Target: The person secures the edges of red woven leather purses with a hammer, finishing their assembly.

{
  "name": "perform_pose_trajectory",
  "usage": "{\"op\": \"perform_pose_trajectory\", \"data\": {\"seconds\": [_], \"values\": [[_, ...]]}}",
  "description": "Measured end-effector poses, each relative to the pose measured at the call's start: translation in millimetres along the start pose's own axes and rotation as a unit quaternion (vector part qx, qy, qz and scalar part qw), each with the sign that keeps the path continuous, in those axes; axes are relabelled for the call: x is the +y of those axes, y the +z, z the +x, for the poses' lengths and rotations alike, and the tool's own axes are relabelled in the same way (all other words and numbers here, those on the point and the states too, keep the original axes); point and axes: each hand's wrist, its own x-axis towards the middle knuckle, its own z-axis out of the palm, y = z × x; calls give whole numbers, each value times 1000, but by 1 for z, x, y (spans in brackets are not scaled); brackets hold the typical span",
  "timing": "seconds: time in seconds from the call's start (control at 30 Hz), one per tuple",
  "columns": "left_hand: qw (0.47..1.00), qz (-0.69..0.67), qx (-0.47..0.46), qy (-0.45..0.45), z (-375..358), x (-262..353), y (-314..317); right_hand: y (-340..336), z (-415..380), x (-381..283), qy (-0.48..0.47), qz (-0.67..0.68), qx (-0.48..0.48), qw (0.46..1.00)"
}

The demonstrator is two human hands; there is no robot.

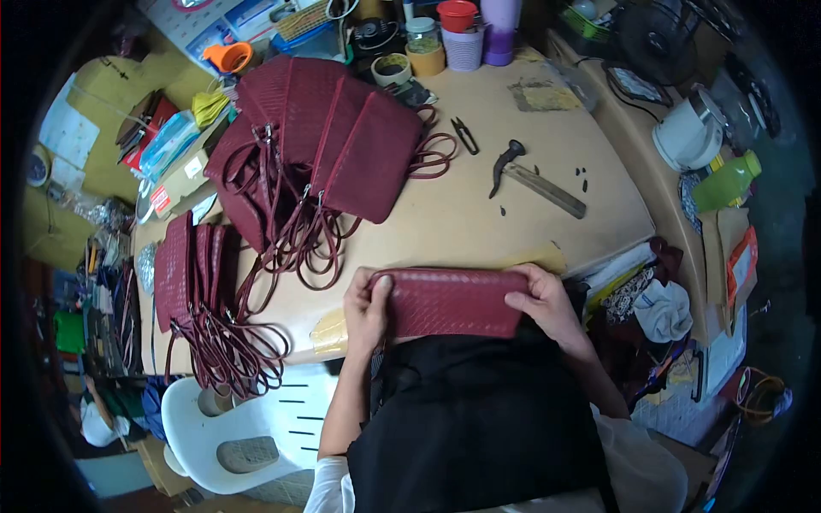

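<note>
Between my hands, at the table's near edge, is a dark red woven-pattern pouch (pixel 453 306), held flat and lengthwise. My left hand (pixel 368 309) grips its left end with the thumb on top. At the other end, my right hand (pixel 545 303) pinches the upper right corner, thumb on the face and fingers behind. Up and to the left lies a fanned pile of larger dark red pouches (pixel 368 154) with zips and thin looped straps. A bunch of smaller matching pouches (pixel 184 265), their straps (pixel 235 359) tangled, lies at the table's left edge.
On the table (pixel 428 231) lie a wooden-handled hammer (pixel 543 188), small black snips (pixel 464 136) and dark scraps. Jars and cups (pixel 462 47) stand at the back. A white plastic chair (pixel 291 410) is at lower left. A white kettle (pixel 684 132) and green bottle (pixel 727 181) are at right.
</note>
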Motion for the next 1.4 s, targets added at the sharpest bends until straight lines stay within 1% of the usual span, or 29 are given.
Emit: {"op": "perform_pose_trajectory", "data": {"seconds": [0.03, 0.13, 0.17, 0.23, 0.27, 0.37, 0.43, 0.5, 0.53, 0.57, 0.6, 0.63, 0.67, 0.7, 0.73, 0.77, 0.8, 0.83, 0.93, 1.0, 1.03, 1.07, 1.1, 1.13, 1.2, 1.23, 1.3, 1.33, 1.4], "values": [[999, -4, 27, 28, -4, -7, -3, 0, 1, 4, 0, 1, 7, 1000], [996, -42, 72, 31, -15, -19, -6, 13, 13, 16, -104, -48, 79, 990], [996, -41, 72, 31, -17, -18, -6, 16, 15, 15, -103, -46, 79, 990], [992, -48, 100, 52, -21, -14, -5, 22, 19, 6, -112, -233, 116, 959], [989, -15, 125, 74, -22, -12, -5, 32, 23, -1, -139, -213, 145, 956], [973, 18, 192, 128, -26, 1, 2, 26, 34, -8, -118, -265, 129, 948], [972, 8, 200, 121, -29, 9, -1, 24, 39, -8, -144, -261, 132, 945], [981, -36, 165, 97, -29, 15, -11, 27, 42, -10, -172, -254, 136, 942], [985, -9, 163, 50, -25, 15, -20, 29, 43, -14, -184, -258, 148, 937], [985, -9, 166, 49, -21, 14, -20, 30, 43, -16, -196, -263, 161, 931], [979, 42, 184, 77, -11, 14, -17, 17, 45, -16, -115, -318, 115, 934], [970, 91, 200, 105, -2, 20, -14, 5, 51, -17, -116, -319, 113, 934], [907, 331, 199, 168, 0, 37, -17, -6, 59, -19, -152, -389, 141, 898], [907, 330, 198, 168, -2, 40, -15, -17, 65, -22, -184, -456, 168, 854], [912, 338, 98, 210, -4, 42, -11, -26, 73, -26, -185, -457, 170, 853], [905, 342, -3, 252, -5, 44, -4, -35, 82, -30, -249, -577, 227, 744], [894, 345, -87, 273, -7, 46, 9, -42, 89, -33, -301, -679, 274, 611], [875, 345, -169, 293, -10, 47, 25, -48, 99, -30, -301, -680, 276, 609], [797, 477, -247, 275, -9, 36, 66, -60, 118, -23, -258, -712, 235, 610], [786, 498, -260, 259, -6, 22, 70, -58, 120, -29, -94, -679, 214, 696], [774, 519, -269, 244, -1, 19, 72, -54, 114, -40, -95, -679, 219, 695], [779, 511, -273, 238, -2, 20, 69, -46, 98, -52, -30, -487, 176, 855], [779, 510, -277, 238, -2, 20, 67, -41, 86, -55, 37, -261, 122, 957], [783, 501, -281, 238, -1, 20, 65, -42, 80, -50, 39, -261, 124, 957], [795, 483, -274, 244, 1, 18, 66, -45, 69, -38, 57, -150, -39, 986], [795, 482, -277, 242, 1, 18, 66, -40, 65, -42, 60, -149, -37, 986], [806, 468, -275, 237, 3, 19, 66, -25, 59, -57, 26, -354, -6, 935], [806, 468, -277, 235, 3, 19, 67, -29, 64, -43, -208, -460, 36, 862], [807, 473, -269, 230, 2, 19, 68, -11, 61, -74, -193, -444, 54, 873]]}}
